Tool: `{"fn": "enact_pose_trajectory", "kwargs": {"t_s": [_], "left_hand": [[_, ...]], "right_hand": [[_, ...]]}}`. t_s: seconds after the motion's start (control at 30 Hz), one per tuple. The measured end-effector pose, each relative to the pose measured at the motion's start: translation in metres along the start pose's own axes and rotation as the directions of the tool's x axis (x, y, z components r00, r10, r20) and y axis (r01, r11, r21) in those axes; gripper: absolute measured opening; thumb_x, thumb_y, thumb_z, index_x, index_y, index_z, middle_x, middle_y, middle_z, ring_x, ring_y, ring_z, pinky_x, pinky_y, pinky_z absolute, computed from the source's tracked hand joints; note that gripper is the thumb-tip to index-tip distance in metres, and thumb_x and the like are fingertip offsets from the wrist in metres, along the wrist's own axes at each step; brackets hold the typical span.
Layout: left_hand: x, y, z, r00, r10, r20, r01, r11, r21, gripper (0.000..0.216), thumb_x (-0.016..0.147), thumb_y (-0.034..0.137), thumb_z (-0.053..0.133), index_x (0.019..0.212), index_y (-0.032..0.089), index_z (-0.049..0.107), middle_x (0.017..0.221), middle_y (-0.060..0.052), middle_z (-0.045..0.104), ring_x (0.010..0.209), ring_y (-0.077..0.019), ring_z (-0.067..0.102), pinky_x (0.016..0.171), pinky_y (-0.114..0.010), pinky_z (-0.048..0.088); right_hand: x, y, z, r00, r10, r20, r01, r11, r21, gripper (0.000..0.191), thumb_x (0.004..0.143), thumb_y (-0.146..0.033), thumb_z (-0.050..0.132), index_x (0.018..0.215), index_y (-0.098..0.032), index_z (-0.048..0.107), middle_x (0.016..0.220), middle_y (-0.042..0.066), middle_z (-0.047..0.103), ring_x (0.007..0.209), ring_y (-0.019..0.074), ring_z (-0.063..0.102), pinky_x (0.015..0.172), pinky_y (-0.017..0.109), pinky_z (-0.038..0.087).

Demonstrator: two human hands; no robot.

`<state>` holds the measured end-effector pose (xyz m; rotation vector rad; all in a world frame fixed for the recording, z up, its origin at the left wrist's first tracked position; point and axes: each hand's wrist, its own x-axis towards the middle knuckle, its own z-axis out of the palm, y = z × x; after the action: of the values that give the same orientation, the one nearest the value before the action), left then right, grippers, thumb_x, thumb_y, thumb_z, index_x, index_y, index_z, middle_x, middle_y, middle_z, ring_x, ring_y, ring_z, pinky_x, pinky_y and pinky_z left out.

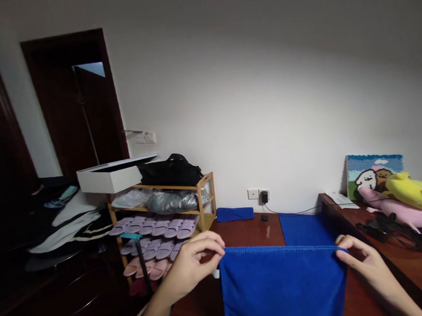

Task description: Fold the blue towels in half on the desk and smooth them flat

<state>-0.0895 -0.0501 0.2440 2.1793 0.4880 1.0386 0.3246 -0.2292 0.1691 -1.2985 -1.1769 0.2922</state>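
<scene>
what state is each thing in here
held blue cloth: hanging, top edge stretched taut
left hand: pinching its top left corner
right hand: pinching its top right corner
small blue cloth: folded, on table
white box: lid ajar
charger: plugged in

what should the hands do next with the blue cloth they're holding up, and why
Probably bring the two top corners together, halving it. The left hand and the right hand each pinch a top corner of the blue cloth, its top edge is taut and level, and a folded cloth of the same blue lies at the back of the table.
</scene>
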Motion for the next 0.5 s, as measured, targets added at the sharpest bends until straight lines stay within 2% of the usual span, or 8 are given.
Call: {"fn": "enact_pose_trajectory", "kwargs": {"t_s": [0.07, 0.13, 0.2, 0.3, 0.4, 0.5], "left_hand": [[0.016, -0.023, 0.001, 1.000, -0.017, -0.007, 0.017, 1.000, -0.008, 0.018, 0.086, 0.037, 0.068, 0.082, 0.021, 0.075, 0.102, -0.008, 0.072, 0.092, -0.0193, 0.069, 0.075, -0.029, 0.062], [0.037, -0.059, 0.006, 0.999, -0.047, 0.003, 0.048, 0.998, -0.043, 0.018, 0.084, 0.037, 0.071, 0.086, 0.019, 0.075, 0.104, -0.008, 0.072, 0.092, -0.0191, 0.070, 0.080, -0.031, 0.062], [0.061, -0.102, 0.015, 0.996, -0.085, -0.011, 0.085, 0.996, -0.011, 0.020, 0.084, 0.037, 0.071, 0.086, 0.017, 0.074, 0.101, -0.008, 0.074, 0.092, -0.0201, 0.072, 0.085, -0.034, 0.061], [0.084, -0.159, 0.039, 0.981, -0.155, -0.117, 0.167, 0.980, 0.106, 0.021, 0.089, 0.034, 0.062, 0.090, 0.016, 0.073, 0.096, -0.010, 0.076, 0.093, -0.0225, 0.074, 0.088, -0.040, 0.061], [0.071, -0.195, 0.076, 0.966, -0.170, -0.193, 0.209, 0.958, 0.198, 0.026, 0.094, 0.028, 0.050, 0.097, 0.018, 0.074, 0.111, -0.013, 0.076, 0.114, -0.0254, 0.069, 0.107, -0.048, 0.051], [0.020, -0.224, 0.120, 0.965, -0.203, -0.167, 0.243, 0.931, 0.274, 0.024, 0.091, 0.029, 0.055, 0.095, 0.021, 0.077, 0.126, -0.013, 0.073, 0.124, -0.0302, 0.064, 0.111, -0.053, 0.048]], "right_hand": [[0.017, 0.012, 0.010, 1.000, 0.027, 0.012, -0.027, 0.999, -0.019, 0.038, 0.073, -0.058, 0.078, 0.071, -0.023, 0.064, 0.080, 0.003, 0.063, 0.075, 0.0188, 0.057, 0.068, 0.028, 0.049], [0.044, 0.032, 0.028, 0.997, 0.073, 0.026, -0.072, 0.996, -0.043, 0.041, 0.074, -0.062, 0.076, 0.075, -0.022, 0.065, 0.078, 0.002, 0.064, 0.074, 0.0186, 0.058, 0.068, 0.028, 0.049], [0.076, 0.058, 0.054, 0.994, 0.112, 0.017, -0.110, 0.990, -0.092, 0.048, 0.074, -0.069, 0.070, 0.078, -0.022, 0.065, 0.078, 0.002, 0.066, 0.075, 0.0198, 0.061, 0.068, 0.030, 0.051], [0.113, 0.097, 0.097, 0.988, 0.148, -0.040, -0.153, 0.970, -0.189, 0.055, 0.076, -0.073, 0.061, 0.088, -0.020, 0.069, 0.089, 0.008, 0.072, 0.087, 0.0260, 0.066, 0.078, 0.036, 0.054], [0.109, 0.131, 0.133, 0.979, 0.168, -0.115, -0.194, 0.944, -0.266, 0.051, 0.081, -0.065, 0.055, 0.099, -0.020, 0.071, 0.103, 0.014, 0.072, 0.106, 0.0326, 0.065, 0.096, 0.045, 0.050], [0.055, 0.168, 0.162, 0.977, 0.184, -0.111, -0.212, 0.914, -0.345, 0.043, 0.084, -0.053, 0.052, 0.105, -0.022, 0.072, 0.115, 0.016, 0.071, 0.115, 0.0346, 0.062, 0.106, 0.049, 0.044]]}}
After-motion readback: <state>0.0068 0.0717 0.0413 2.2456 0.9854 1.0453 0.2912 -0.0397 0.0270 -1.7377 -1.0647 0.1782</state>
